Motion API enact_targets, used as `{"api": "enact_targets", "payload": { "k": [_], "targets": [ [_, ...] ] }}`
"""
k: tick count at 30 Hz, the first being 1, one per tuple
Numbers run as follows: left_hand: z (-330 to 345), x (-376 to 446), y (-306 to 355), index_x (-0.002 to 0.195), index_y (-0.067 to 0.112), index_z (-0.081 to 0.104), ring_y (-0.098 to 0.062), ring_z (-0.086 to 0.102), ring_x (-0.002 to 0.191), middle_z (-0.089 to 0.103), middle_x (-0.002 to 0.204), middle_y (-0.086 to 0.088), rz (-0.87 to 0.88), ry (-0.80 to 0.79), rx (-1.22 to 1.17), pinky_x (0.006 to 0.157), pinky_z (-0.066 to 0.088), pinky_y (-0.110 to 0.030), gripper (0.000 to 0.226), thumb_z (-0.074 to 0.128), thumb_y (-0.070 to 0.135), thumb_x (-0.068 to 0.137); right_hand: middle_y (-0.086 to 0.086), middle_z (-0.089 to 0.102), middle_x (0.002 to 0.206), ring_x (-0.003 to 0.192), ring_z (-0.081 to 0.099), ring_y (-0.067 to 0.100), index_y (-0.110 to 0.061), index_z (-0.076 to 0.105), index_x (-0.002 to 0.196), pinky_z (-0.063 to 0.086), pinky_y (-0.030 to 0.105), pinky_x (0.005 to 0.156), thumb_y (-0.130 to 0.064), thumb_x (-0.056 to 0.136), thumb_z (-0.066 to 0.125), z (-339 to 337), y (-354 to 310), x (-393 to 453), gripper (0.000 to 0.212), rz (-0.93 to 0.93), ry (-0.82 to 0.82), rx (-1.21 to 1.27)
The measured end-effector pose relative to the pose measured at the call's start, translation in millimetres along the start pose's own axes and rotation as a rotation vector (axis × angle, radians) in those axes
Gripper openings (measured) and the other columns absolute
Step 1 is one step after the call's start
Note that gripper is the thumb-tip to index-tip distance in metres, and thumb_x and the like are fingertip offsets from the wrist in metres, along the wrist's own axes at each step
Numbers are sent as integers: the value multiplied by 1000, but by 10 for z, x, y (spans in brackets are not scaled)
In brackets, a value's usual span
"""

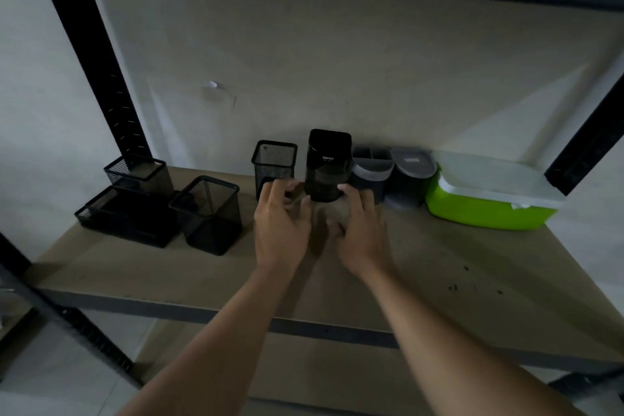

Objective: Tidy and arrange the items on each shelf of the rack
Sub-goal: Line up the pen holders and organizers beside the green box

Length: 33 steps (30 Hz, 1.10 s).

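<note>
**Both hands at the black canister, back of the shelf**

While the light is dim, the fine detail is lost: the lettering on the black canister (328, 165) is unreadable and its base sits behind fingertips. The left hand (282, 223) and right hand (363, 230) flank its foot, fingers loosely spread and reaching; whether they touch it, I cannot tell. It stands upright against the back wall, between a mesh cup (274, 164) and two grey tubs (391, 172), a green lidded box (486, 199) beyond. More mesh holders (162, 206) crowd the left. The brown shelf board (439, 273) lies bare toward its front edge, black uprights framing both sides.
</note>
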State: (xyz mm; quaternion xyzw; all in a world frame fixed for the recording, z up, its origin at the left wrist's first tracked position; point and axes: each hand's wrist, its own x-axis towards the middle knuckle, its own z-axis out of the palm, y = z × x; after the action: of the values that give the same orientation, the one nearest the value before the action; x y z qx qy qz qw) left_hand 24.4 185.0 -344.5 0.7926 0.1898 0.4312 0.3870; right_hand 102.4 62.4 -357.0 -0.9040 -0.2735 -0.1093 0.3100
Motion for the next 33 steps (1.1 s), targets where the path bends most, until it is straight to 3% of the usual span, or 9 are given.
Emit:
{"api": "enact_targets", "payload": {
  "k": [5, 8, 13, 17, 20, 23, 27, 30, 33],
  "targets": [
    [-97, 4, -136, 117, 18, 66, -5, 65, 93, 65, 113, 3, -54, -110, 33, 84, 59, -28, 25, 70, 16, 92, 1, 42, 145, 132, 45, 27, -24, 42, 143, 41, 48, 102, -19, 92, 65, -52, -192, 307, 56, -80, -7, 7],
    [-151, 6, -149, 122, 22, 60, -8, 63, 100, 63, 119, 3, -108, -53, 16, 86, 58, -30, 32, 68, 14, 92, 3, 43, 145, 135, 44, 27, -22, 44, 142, 39, 54, 107, -18, 93, 65, -15, -225, 403, 54, -88, -29, 36],
    [-91, 81, -54, 144, 22, 35, -16, 41, 124, 35, 141, -8, -137, 1, 45, 79, 35, -6, 70, 72, 8, 86, 3, 41, 146, 134, 45, 28, -20, 46, 142, 41, 54, 106, -16, 93, 66, 35, -204, 426, 54, -98, -30, 9],
    [31, 183, -9, 153, 28, 19, -25, 38, 124, 25, 144, -16, -184, -1, 188, 92, 51, -39, 97, 81, 21, 79, 8, 47, 133, 116, 54, 36, -17, 54, 126, 47, 45, 89, -10, 88, 67, 15, -149, 380, 41, -127, 59, 2],
    [120, 273, -23, 158, 34, 2, -40, 36, 136, 13, 157, -20, -286, -33, 269, 110, 42, -46, 115, 83, 32, 78, 8, 50, 126, 104, 59, 34, -17, 55, 118, 51, 41, 79, -8, 86, 68, 22, -94, 342, 37, -139, 92, 29],
    [160, 373, -81, 158, 38, 0, -40, 42, 134, 18, 156, -19, -325, -66, 211, 109, 43, -49, 111, 80, 20, 83, 5, 49, 123, 100, 59, 33, -22, 51, 117, 54, 45, 72, -9, 85, 68, 42, -29, 293, 38, -165, 77, 8],
    [115, 436, -185, 154, 29, 27, -36, 57, 115, 34, 141, -16, -255, -36, 187, 94, 50, -41, 81, 73, 14, 89, 2, 44, 119, 89, 57, 27, -23, 50, 110, 51, 41, 65, -12, 85, 68, 59, 65, 175, 33, -160, 80, -22],
    [129, 468, -217, 153, 27, 32, -35, 57, 112, 39, 137, -17, -210, -29, 185, 91, 48, -38, 78, 76, 18, 88, 1, 42, 115, 87, 54, 26, -23, 50, 109, 52, 47, 68, -10, 84, 67, 150, 153, 40, 33, -154, 48, -8],
    [165, 489, -282, 151, 29, 32, -35, 57, 112, 38, 136, -14, -205, -27, 156, 88, 50, -38, 80, 78, 21, 87, 1, 44, 124, 93, 56, 25, -24, 50, 124, 54, 48, 74, -9, 84, 67, 207, 170, 33, 45, -134, 49, 62]
  ]
}}
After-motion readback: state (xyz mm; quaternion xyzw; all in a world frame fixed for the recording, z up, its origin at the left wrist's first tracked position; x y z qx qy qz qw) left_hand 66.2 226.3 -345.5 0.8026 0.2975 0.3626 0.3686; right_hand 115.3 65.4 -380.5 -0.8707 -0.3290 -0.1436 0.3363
